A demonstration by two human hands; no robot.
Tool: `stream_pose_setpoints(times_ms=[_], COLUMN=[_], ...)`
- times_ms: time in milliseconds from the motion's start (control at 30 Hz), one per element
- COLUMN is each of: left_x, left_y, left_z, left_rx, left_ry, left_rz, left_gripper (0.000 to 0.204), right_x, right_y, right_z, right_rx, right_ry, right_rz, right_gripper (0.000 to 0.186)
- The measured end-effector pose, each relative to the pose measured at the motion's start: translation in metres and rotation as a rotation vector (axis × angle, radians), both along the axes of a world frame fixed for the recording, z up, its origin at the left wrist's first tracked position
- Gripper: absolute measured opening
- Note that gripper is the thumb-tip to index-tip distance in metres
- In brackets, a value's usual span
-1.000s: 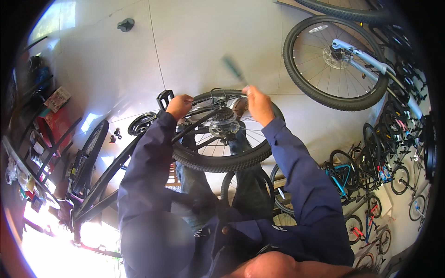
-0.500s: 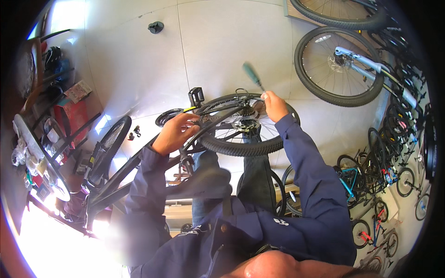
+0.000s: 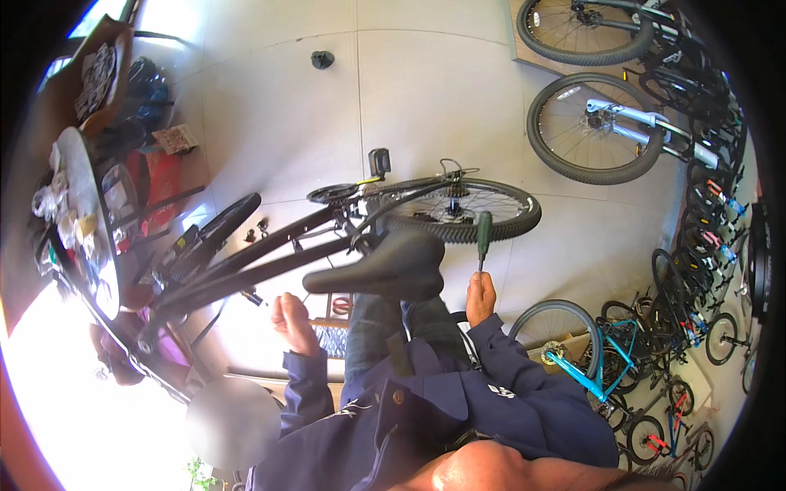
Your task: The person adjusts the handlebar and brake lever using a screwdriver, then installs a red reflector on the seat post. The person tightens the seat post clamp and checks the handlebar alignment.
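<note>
Right hand (image 3: 481, 299): closed, thumb and fingers gripping the green-handled tool (image 3: 484, 233) by its thin metal shaft. Handle is dull dark green, much fatter than the shaft, pointing away from me. Other shaft end hidden in my fingers. Left hand (image 3: 295, 326): curled into a loose fist, clear of the bike; can't tell if anything's inside.

Black bike (image 3: 295, 262) is just ahead of both hands. Saddle (image 3: 381, 266) is smooth black, between and beyond them, nose toward the left-hand side. Rear wheel (image 3: 520, 222) sits beyond the right hand: knobby black tyre, sprockets and disc at the hub. Chainring (image 3: 332, 194) and black pedal (image 3: 379, 163) are farther out past the left hand, yellow on the crank arm. Front wheel (image 3: 225, 227) is ahead-left of the left hand.

Around: turquoise bike (image 3: 579, 375) right of the right hand; round surface (image 3: 104, 282) with plastic bags (image 3: 61, 200) well left of the left hand.
</note>
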State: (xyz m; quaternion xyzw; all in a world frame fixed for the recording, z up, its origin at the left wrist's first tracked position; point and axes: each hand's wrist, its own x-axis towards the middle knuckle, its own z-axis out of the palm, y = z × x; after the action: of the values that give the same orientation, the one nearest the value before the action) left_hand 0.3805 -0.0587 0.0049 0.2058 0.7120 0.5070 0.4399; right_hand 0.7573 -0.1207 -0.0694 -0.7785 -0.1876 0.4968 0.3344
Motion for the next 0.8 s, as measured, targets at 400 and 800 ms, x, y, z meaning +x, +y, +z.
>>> stream_pose_setpoints(times_ms=[400,800], left_x=[0.0,-0.235], left_y=[-0.167,-0.175], left_z=[0.066,0.151], left_rx=[-0.233,-0.351], left_ry=[0.037,0.964], left_rz=[-0.229,0.184], left_gripper=[0.019,0.058], right_x=[-0.056,-0.106], right_y=[-0.055,0.083], right_z=[0.013,-0.011], right_rx=[0.104,0.107], right_ry=[0.034,-0.714], right_rz=[-0.107,0.084], right_gripper=[0.043,0.057])
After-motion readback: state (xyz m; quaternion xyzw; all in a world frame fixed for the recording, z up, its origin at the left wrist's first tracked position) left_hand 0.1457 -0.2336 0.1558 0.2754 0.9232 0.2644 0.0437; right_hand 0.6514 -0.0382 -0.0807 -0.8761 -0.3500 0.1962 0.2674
